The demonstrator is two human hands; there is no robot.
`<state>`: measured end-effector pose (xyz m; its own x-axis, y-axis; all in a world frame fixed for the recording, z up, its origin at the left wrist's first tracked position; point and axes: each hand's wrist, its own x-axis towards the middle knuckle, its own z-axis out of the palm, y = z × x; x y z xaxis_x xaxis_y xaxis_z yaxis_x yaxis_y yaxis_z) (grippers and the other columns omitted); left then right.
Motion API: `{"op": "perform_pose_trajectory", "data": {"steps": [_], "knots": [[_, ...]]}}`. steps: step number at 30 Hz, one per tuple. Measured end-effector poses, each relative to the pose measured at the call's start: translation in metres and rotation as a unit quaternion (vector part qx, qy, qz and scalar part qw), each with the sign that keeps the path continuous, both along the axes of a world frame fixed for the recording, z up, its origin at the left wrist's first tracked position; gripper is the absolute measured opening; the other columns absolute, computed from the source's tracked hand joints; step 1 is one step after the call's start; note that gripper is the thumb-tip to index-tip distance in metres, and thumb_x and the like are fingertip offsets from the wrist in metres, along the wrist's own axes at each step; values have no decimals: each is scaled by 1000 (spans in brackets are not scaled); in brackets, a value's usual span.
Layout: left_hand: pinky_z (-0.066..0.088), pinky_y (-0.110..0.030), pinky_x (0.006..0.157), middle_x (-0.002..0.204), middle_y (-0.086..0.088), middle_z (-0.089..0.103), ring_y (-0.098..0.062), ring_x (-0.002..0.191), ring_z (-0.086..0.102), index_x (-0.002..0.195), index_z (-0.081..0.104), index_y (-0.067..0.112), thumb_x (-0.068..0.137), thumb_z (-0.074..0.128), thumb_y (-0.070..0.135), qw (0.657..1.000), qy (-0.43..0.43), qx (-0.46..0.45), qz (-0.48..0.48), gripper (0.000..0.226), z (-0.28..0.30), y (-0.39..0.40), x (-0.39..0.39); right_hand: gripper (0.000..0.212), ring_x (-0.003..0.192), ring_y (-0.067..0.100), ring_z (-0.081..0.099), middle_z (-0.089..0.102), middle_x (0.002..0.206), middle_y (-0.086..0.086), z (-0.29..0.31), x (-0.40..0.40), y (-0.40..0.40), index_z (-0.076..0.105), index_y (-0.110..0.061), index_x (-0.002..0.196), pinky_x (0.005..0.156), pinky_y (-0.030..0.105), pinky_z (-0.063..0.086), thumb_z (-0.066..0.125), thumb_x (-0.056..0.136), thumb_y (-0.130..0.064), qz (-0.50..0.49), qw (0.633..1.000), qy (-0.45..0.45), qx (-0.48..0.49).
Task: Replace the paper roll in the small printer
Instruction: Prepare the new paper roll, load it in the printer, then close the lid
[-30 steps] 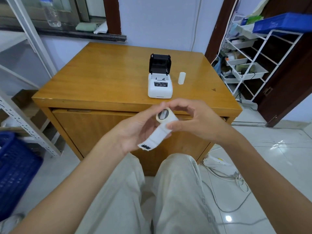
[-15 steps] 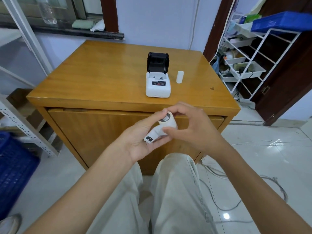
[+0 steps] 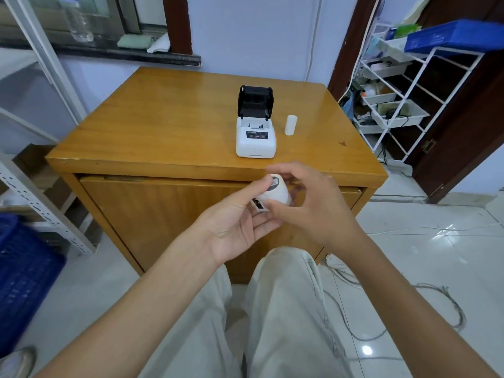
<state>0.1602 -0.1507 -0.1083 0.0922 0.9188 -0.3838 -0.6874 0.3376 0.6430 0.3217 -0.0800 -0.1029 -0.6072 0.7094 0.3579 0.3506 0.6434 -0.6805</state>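
Note:
A small white printer [image 3: 255, 139] stands on the wooden table [image 3: 169, 126], its black lid tipped up and its paper bay showing. To its right an upright white roll core [image 3: 290, 125] stands apart. In front of the table's near edge I hold a white paper roll [image 3: 278, 190] between both hands. My left hand [image 3: 240, 225] supports it from below, thumb on its end. My right hand [image 3: 313, 203] grips it from the right. A short tail of paper with black print hangs against my left fingers.
A white wire shelf rack [image 3: 403, 99] with trays and a blue bin stands right of the table. A blue crate [image 3: 19, 279] and a metal rack sit at the left. Cables [image 3: 409, 304] lie on the tiled floor. My legs are below my hands.
The loose paper tail has been wound back onto the roll and is much shorter. Both hands stayed together in front of the table edge.

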Motion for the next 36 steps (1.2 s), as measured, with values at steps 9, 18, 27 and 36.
{"op": "perform_pose_trajectory", "data": {"steps": [9,18,27,36], "knots": [[63,-39,93,115,-14,80,-25,95,81,127,71,11,81,77,29,994,70,11,-81,49,10,1,-14,32,111,16,69,73,112,-5,12,13,1,66,-17,120,97,45,57,80,91,-11,60,993,49,-86],[64,-29,85,114,-14,81,-20,91,82,135,68,7,84,79,31,992,-101,8,72,58,10,-4,12,53,112,11,59,62,117,-7,0,-1,-12,65,-19,123,87,33,54,88,78,-36,-47,993,35,106],[60,-31,95,115,-14,80,-18,97,80,120,73,10,91,76,36,989,-119,3,84,39,8,-5,22,18,94,16,68,73,103,-2,-2,0,-8,78,-13,111,70,41,56,69,96,-16,-88,971,91,203],[60,-31,96,111,-13,81,-21,114,76,123,72,9,90,77,35,988,-113,-3,103,43,10,-2,26,35,99,17,66,70,110,-5,-2,-5,-5,64,-18,117,76,42,57,79,89,-32,-78,981,21,177]]}}
